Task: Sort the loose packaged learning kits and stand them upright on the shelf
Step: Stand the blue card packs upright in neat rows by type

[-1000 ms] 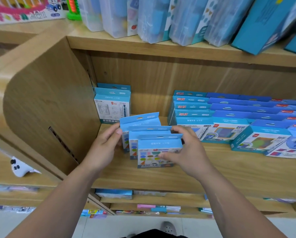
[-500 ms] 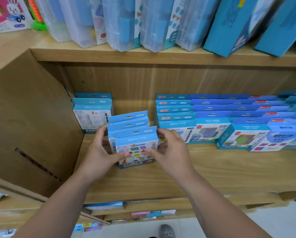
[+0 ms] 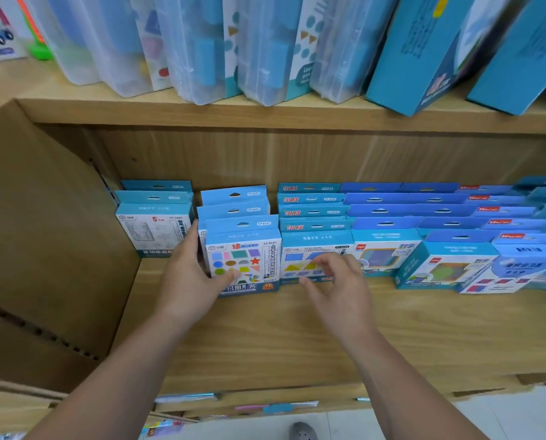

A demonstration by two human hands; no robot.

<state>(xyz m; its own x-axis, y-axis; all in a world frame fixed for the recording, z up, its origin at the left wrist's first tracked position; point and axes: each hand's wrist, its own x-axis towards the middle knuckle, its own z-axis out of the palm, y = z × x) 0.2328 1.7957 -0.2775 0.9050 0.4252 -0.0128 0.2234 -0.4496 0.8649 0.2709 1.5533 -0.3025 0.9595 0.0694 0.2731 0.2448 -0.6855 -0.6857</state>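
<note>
Three light-blue shape-kit boxes (image 3: 243,255) stand upright in a row, one behind another, on the wooden shelf (image 3: 297,338). My left hand (image 3: 189,281) holds this stack at its left side, thumb lying across the front box's lower face. My right hand (image 3: 335,287) hovers just right of the stack with fingers loosely spread, holding nothing, in front of the neighbouring row of blue kits (image 3: 313,236). Another short row of kits (image 3: 156,223) stands to the left.
More rows of blue kit boxes (image 3: 449,249) fill the shelf to the right. A brown side panel (image 3: 43,249) closes the left end. The upper shelf carries clear plastic cases (image 3: 202,42) and teal boxes (image 3: 424,52). Bare shelf wood lies in front of the rows.
The stack of three kits has been slid back into line between the neighbouring rows. My right hand has let go of it and drawn away to the right.
</note>
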